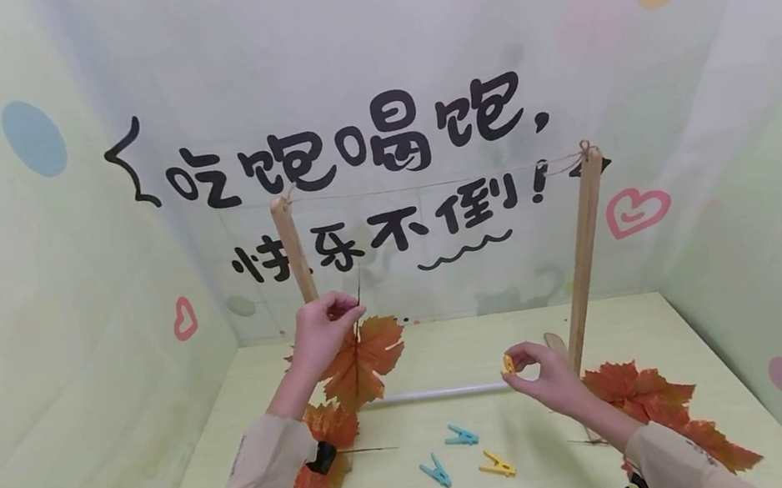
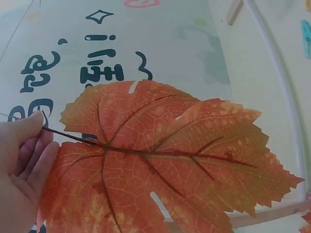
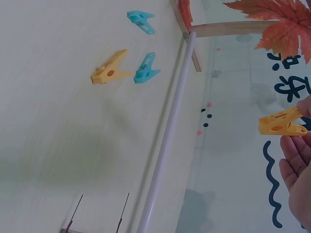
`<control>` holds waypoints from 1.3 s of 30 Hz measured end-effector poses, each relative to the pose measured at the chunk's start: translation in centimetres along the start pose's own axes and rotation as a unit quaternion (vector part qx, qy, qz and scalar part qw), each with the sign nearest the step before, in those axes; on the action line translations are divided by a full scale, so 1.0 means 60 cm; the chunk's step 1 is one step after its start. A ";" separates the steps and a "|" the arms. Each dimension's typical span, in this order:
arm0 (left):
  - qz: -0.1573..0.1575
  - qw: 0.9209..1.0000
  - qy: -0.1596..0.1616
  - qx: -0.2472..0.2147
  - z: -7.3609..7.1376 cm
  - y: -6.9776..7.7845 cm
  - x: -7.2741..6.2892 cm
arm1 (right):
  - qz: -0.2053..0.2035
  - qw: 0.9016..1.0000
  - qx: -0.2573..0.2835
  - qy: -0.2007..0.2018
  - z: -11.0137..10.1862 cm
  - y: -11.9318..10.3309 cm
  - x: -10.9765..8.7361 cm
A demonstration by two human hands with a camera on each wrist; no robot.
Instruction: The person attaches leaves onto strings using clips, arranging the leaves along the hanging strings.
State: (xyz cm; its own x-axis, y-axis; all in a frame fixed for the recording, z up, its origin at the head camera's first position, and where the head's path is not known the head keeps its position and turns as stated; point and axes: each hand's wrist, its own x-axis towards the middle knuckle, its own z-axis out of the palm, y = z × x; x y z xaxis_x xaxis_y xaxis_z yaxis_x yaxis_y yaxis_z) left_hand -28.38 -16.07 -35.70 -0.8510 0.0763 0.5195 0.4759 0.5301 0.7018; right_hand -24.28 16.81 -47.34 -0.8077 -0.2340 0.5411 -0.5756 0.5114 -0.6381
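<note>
My left hand [image 1: 328,329] pinches the thin dark stem of an orange-red maple leaf [image 2: 160,150], which hangs below the fingers near the left wooden post [image 1: 294,250]. In the left wrist view the leaf's veined face fills the middle. My right hand [image 1: 547,377] holds a yellow clothespin [image 3: 282,122] between thumb and fingers, in front of the right wooden post [image 1: 585,257]. Above both hands a thin string [image 1: 428,184] runs between the tops of the posts. On the table lie two blue clothespins [image 1: 436,471] and another yellow clothespin [image 1: 497,463].
A white rod [image 1: 444,393] joins the posts low down, across the table [image 1: 548,482]. More orange leaves lie at the left [image 1: 317,457] and the right [image 1: 641,392], beneath the forearms. Behind stands a printed cloth backdrop [image 1: 361,46] with black lettering.
</note>
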 end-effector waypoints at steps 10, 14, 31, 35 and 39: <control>0.020 0.996 0.089 -0.018 -0.010 0.047 0.051 | -0.011 1.000 0.007 0.011 -0.003 -0.006 0.008; 0.028 0.992 0.122 -0.028 -0.012 0.065 0.067 | -0.026 0.999 0.004 0.023 -0.006 -0.007 0.015; -0.002 0.986 0.163 -0.046 -0.022 0.091 0.093 | 0.067 0.995 0.073 0.017 -0.026 -0.056 0.051; -0.011 0.986 0.162 -0.045 -0.022 0.090 0.095 | 0.075 0.993 0.085 0.017 -0.031 -0.068 0.073; -0.015 0.986 0.163 -0.044 -0.022 0.088 0.096 | 0.061 0.993 0.100 0.017 -0.044 -0.108 0.092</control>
State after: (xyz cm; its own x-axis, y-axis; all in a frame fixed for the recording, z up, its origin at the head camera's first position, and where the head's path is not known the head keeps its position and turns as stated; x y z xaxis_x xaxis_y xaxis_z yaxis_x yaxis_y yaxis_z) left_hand -30.47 -13.93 -28.36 -0.7552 -0.2207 0.6173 0.4818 0.4517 0.7509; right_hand -24.68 14.41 -38.76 -0.8707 -0.1509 0.4682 -0.4895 0.3598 -0.7943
